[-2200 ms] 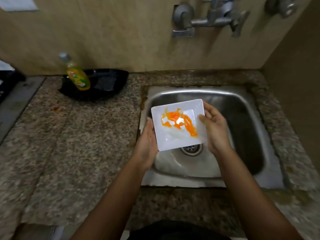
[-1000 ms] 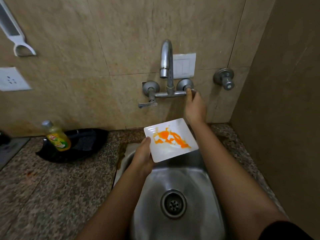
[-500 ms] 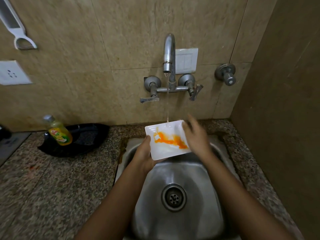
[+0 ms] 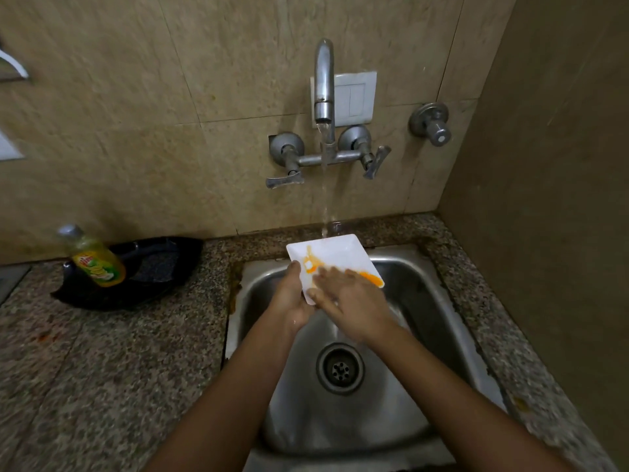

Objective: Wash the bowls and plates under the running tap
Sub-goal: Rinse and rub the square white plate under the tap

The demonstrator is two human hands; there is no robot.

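A square white plate (image 4: 335, 255) smeared with orange sauce sits at the centre of the frame, held over the back of the steel sink (image 4: 422, 301) and tilted, its far corner under the stream of water (image 4: 325, 199) that falls from the tap (image 4: 323, 83) on the tiled wall. The left hand (image 4: 292, 298) has its grip clamped on the plate's near left edge, thumb on top of the rim. The right hand (image 4: 350, 301) lies flat across the plate's face with its fingers (image 4: 326, 275) spread apart over the sauce, pressing on it and not closed around anything; this hand is somewhat blurred. Both forearms come up from the lower edge of the frame. Below the hands, in the lower middle of the frame, the round drain (image 4: 340, 368) shows in the wet basin. The speckled granite surface (image 4: 102, 352) fills the left of the frame; at its back, in the middle left, a bottle of yellow dish liquid (image 4: 93, 257) leans in front of a black tray (image 4: 153, 267). On the wall, a lever handle (image 4: 284, 181) hangs to the left of the stream and another (image 4: 376, 161) to its right, with a separate round valve (image 4: 432, 123) at the upper right and a white switch plate (image 4: 354, 97) behind the spout
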